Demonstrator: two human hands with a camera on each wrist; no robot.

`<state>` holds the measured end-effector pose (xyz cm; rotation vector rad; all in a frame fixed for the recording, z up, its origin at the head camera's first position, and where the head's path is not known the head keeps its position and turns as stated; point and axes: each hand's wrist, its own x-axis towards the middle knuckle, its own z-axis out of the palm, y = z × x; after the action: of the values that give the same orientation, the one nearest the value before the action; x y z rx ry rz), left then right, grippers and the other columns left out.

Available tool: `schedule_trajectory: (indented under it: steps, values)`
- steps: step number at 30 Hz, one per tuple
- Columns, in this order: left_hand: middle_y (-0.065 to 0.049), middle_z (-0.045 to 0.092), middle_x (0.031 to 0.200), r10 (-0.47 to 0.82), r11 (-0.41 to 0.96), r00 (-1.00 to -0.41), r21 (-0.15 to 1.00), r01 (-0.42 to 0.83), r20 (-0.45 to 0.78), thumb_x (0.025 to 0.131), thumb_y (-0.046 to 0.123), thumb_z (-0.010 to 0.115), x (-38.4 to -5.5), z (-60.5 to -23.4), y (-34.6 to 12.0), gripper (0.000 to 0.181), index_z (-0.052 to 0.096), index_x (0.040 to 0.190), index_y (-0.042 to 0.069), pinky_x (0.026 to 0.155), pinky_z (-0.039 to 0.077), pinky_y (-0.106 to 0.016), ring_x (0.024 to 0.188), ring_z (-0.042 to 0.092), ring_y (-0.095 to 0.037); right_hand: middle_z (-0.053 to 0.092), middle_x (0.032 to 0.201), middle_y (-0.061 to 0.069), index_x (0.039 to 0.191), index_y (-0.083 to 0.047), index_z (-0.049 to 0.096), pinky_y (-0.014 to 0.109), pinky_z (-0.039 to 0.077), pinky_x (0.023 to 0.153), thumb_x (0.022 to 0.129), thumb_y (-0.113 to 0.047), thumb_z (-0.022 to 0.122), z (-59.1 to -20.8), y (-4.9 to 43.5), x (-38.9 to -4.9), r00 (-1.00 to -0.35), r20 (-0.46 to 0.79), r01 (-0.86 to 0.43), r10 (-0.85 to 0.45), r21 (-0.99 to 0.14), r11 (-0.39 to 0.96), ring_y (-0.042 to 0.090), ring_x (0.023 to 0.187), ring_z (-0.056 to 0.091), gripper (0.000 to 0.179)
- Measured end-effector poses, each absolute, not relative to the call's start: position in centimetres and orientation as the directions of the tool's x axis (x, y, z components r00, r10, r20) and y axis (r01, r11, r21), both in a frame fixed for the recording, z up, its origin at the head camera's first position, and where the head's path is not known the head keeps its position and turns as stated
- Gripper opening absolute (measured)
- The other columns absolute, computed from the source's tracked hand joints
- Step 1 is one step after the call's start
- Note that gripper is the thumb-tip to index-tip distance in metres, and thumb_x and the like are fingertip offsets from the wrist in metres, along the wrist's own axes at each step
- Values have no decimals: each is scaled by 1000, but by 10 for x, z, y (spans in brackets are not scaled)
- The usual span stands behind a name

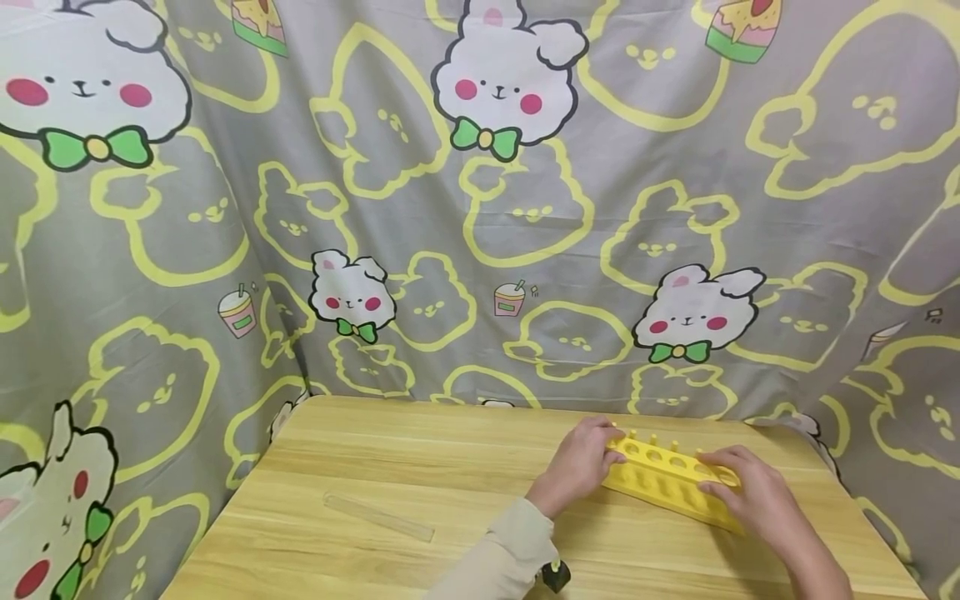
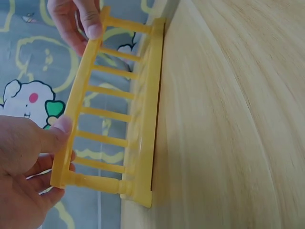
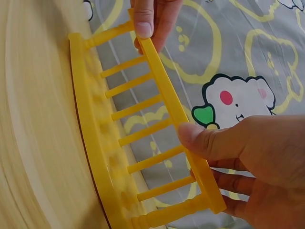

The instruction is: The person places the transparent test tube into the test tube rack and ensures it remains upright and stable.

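Observation:
A yellow plastic test tube rack (image 1: 667,487), with a row of round holes along its top and short pegs behind them, is at the right back of the table. My left hand (image 1: 576,462) grips the left end of its top plate, thumb in front and fingers behind. At the right end, my right hand (image 1: 757,496) holds the same plate in a like grip. Both wrist views show the rack upright, its base (image 2: 151,114) close over the wooden surface. Farther left lies a clear glass-like tube (image 1: 378,517), apart from both hands.
The wooden table (image 1: 300,467) ends at a grey curtain (image 1: 420,225) with a rabbit print, hanging behind and at both sides. A small black object (image 1: 556,575) shows below the left sleeve (image 1: 517,533).

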<state>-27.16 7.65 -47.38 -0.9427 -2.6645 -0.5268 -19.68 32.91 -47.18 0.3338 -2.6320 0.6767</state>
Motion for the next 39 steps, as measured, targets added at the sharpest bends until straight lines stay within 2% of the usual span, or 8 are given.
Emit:
schedule_trajectory:
  steps: [39]
  values:
    - [-1,69,119,452,746,-812,343,571,368,92,28,77,-266,-475,16,35,75,122,10,94,53,-20,110,63,-15,69,107,13,108,-1,76,64,54,85,76,-5,89,-467,273,-219,-897,401,-379,-187,-478,793,44,99,67,35]
